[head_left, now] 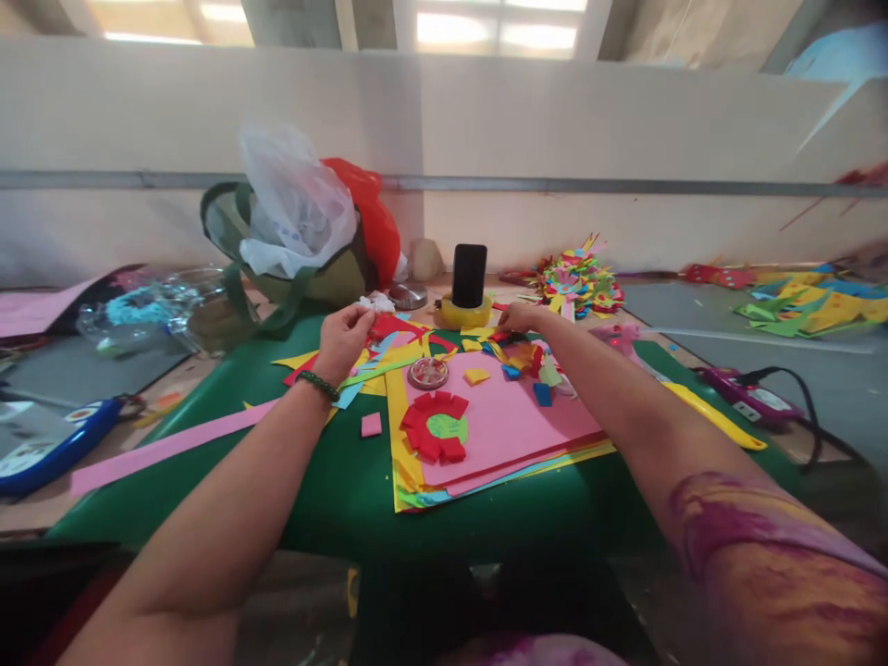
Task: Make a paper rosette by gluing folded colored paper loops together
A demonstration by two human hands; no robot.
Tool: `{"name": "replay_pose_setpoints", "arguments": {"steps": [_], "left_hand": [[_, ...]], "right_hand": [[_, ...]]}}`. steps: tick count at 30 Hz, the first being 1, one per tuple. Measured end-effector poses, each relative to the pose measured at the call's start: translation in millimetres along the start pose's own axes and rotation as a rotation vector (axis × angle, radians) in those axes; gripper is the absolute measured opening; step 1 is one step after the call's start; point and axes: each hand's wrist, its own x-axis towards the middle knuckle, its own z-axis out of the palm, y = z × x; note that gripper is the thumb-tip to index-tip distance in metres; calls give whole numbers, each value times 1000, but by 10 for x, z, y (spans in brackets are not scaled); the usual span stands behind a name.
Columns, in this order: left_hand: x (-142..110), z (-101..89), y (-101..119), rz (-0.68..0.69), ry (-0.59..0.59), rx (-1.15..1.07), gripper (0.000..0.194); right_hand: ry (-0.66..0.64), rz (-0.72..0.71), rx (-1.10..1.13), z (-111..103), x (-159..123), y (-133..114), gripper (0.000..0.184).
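My left hand (344, 340), closed with thumb and fingertips together, is at the far left of a heap of felt-like scraps. Red scraps (395, 327) lie beside its fingertips; what it pinches, if anything, is hidden. My right hand (519, 319) reaches over small coloured pieces behind the sheets, its fingers curled down; I cannot make out what they hold. Between my arms lies a stack of pink sheets (510, 398) over yellow and blue ones. On it sit a green disc (446, 426) partly ringed by folded red pieces, a round patterned tin (428, 373) and a yellow square (476, 376).
A phone (470, 276) stands on a yellow roll (466, 314). Right are a pink glue gun (617, 339), yellow-handled tool (718, 416) and purple corded device (750, 396). Left are a pink strip (173, 446) and a bag (323, 279). A colourful bundle (581, 282) lies behind.
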Motion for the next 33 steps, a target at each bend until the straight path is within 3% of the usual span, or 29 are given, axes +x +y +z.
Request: {"name": "replay_pose_setpoints", "arguments": {"steps": [5, 10, 13, 15, 17, 19, 22, 24, 26, 29, 33], "left_hand": [[-6, -29, 20, 44, -15, 136, 22], [-57, 12, 88, 86, 1, 142, 24], [-82, 17, 220, 74, 13, 105, 39], [-106, 17, 370, 0, -39, 24, 54], [-147, 42, 550, -119, -202, -47, 67], [-202, 109, 724, -230, -449, -18, 70], [-278, 271, 882, -258, -745, 76, 56], [-306, 377, 891, -247, -860, 84, 47], [-316, 454, 830, -288, -890, 19, 42], [-327, 510, 665, -380, -789, -135, 43], [-371, 513, 480, -389, -746, -181, 43]], "right_hand": [[286, 55, 216, -191, -152, 4, 26], [481, -84, 449, -392, -560, -95, 34], [395, -332, 739, -344, -847, -203, 37], [290, -478, 885, -260, -985, -277, 37], [201, -546, 921, -165, -1064, -354, 35], [129, -582, 926, -75, -1092, -435, 33], [66, -621, 946, 41, -1077, -548, 30], [58, -632, 963, 102, -1045, -589, 29], [88, -614, 997, 144, -996, -584, 31], [144, -565, 1082, 173, -904, -505, 31], [152, -531, 1075, 183, -841, -423, 30]]}}
